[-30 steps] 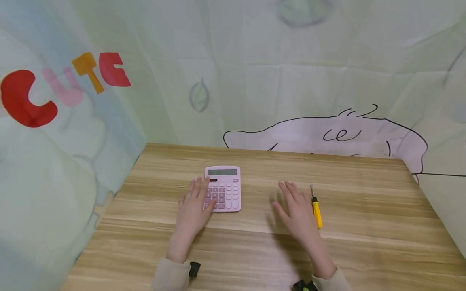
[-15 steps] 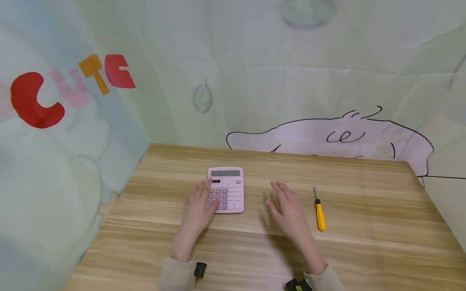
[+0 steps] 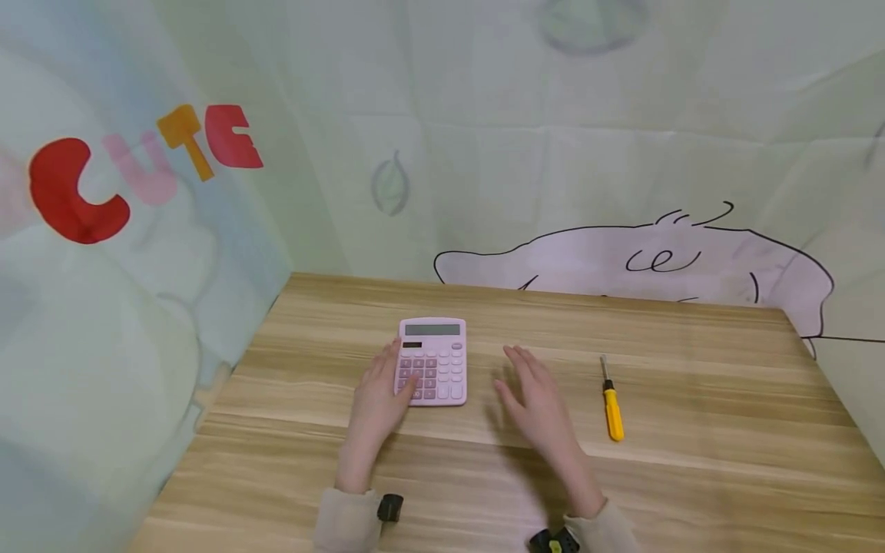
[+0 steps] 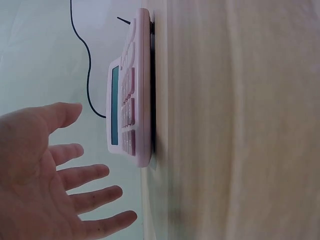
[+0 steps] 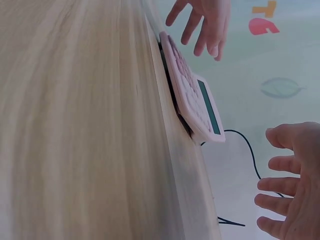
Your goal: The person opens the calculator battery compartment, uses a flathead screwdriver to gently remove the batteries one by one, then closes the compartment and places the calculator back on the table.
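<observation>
A pink calculator (image 3: pixel 445 369) with a grey display lies on the wooden table, left of centre in the head view. My left hand (image 3: pixel 379 395) hovers at its left side, fingers spread, the thumb over the lower keys. In the left wrist view the left hand (image 4: pixel 45 175) is apart from the calculator (image 4: pixel 142 90) and holds nothing. To the calculator's right, my right hand (image 3: pixel 539 403) is held above the table with straight, relaxed fingers and nothing in it. The right wrist view shows the right hand (image 5: pixel 295 180) clear of the calculator (image 5: pixel 192 95).
A screwdriver (image 3: pixel 612 411) with a yellow handle lies on the table (image 3: pixel 719 430) to the right of my right hand, its shaft pointing away. A printed cloth (image 3: pixel 484 153) hangs behind the table and along its left side.
My right hand has moved left, away from the screwdriver and nearer the calculator. The left hand stays by the calculator's left side. The head view has shifted slightly.
</observation>
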Demonstrator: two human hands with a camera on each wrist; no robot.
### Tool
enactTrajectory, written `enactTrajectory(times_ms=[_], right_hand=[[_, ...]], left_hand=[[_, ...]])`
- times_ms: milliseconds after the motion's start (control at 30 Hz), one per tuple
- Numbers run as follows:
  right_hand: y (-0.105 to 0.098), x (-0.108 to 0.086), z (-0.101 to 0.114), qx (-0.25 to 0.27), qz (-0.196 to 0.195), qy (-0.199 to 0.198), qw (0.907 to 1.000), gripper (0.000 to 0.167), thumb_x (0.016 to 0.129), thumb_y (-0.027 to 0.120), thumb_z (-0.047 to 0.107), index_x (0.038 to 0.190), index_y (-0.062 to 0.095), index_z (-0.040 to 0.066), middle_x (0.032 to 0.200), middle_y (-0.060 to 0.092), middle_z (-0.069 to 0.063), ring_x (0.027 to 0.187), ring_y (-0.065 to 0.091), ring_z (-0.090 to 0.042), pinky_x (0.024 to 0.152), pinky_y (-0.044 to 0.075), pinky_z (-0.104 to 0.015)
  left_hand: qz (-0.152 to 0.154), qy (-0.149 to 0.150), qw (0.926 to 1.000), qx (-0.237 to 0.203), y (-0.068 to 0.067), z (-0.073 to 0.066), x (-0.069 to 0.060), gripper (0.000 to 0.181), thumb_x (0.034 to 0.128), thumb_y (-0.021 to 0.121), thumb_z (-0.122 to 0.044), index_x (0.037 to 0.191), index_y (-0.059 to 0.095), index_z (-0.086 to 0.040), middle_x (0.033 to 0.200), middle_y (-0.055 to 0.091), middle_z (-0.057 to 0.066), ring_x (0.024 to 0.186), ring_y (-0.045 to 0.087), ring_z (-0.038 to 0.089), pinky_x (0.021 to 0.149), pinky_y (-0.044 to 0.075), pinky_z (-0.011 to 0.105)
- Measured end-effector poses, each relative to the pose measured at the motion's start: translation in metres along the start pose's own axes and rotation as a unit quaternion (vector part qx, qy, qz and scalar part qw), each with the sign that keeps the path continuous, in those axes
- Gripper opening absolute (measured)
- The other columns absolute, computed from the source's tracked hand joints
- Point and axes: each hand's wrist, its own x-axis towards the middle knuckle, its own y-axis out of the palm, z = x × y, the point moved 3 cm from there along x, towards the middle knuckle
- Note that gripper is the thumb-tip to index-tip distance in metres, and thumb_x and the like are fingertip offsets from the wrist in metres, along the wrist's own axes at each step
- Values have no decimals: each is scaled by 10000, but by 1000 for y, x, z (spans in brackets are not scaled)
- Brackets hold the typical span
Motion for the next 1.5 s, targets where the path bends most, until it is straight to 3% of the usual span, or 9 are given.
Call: enactTrajectory(times_ms=[600,1033,1267,1500], right_hand=[[21,15,3,626,358,241,9971,577,940,602,301,1456,408,131,1484,439,-126,1379,395,-323,1132,302,-510],[42,22,6,904,426,518,9936,582,933,609,281,1431,423,44,1430,477,-189,1341,420,-372,1119,318,-520],[50,26,9,1074,315,442,9927,561,926,617,266,1397,452,10,1291,557,-182,1209,520,-344,1030,419,-495],[57,30,7,1082,385,566,9918,555,919,627,253,1392,465,12,1157,571,-143,971,542,-246,862,475,-415]], left_hand=[[246,-86,9989,-401,2,6,9,707,929,596,-288,1505,275,-34,1497,364,249,1378,345,433,1129,254,575],[158,-401,9980,-467,2,8,12,684,915,608,-262,1494,314,-45,1312,501,282,1185,519,441,993,416,569],[75,-689,9967,-413,3,9,14,641,916,589,-256,1463,362,-13,1179,548,266,1050,567,403,905,458,547],[105,-679,9967,-422,5,12,16,597,922,578,-218,1433,395,28,1074,559,221,905,540,307,836,468,491]])
